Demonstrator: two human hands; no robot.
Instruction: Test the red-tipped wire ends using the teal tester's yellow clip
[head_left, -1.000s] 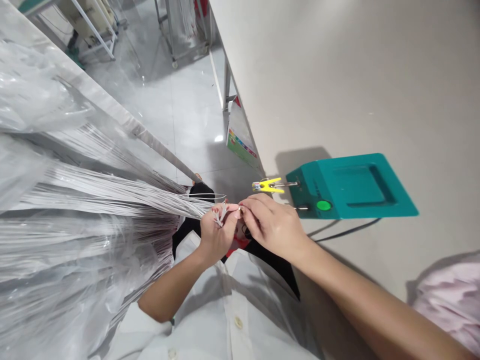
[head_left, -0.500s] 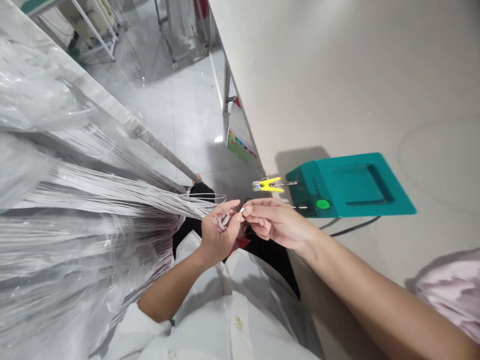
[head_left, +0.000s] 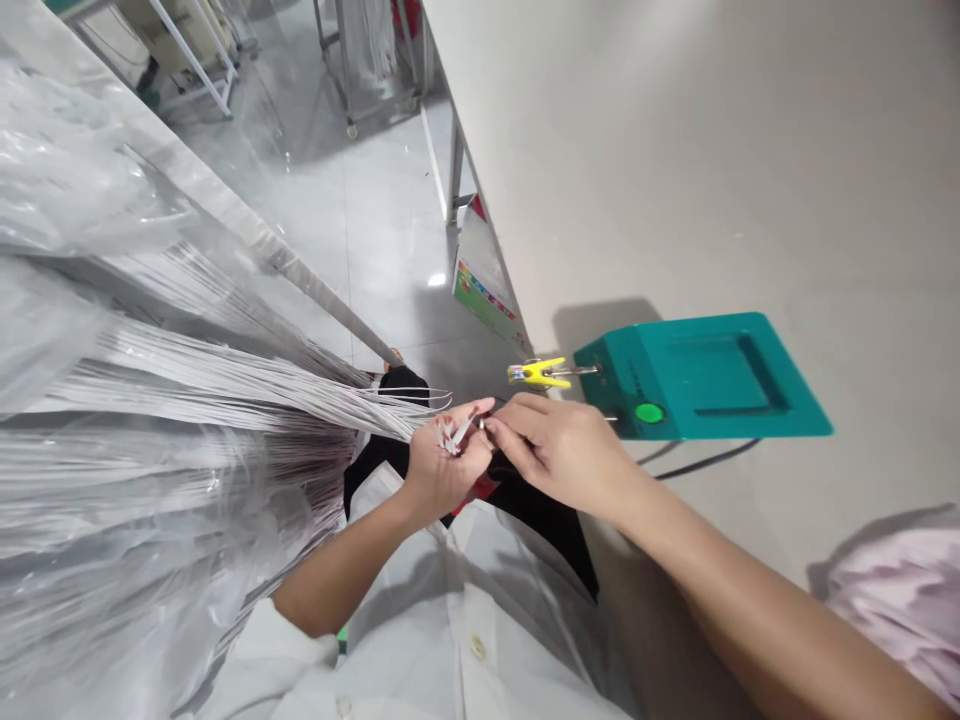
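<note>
White wires fill curled left fingers while right fingers pinch one tip near a yellow clip and teal device.

Wires: run partly veiled by plastic, itself cut off at left edge; too many and too fine to count; portion hidden inside left hand. 
Small piece, between the 2 hands: too small to identify. 
Right hand: its curled fingers partly hidden, grip unclear; forearm cut off at lower right. 
Device: lettering too small to read; 1 of 2 rods mostly behind right hand. 
Cord: part hidden behind right arm. 
Carton: partly under bench, print illegible. 
Bench: cut off at top and right. 
Pink cloth: cut off at right edge. 
Machine: cut off at top, blurred.
</note>
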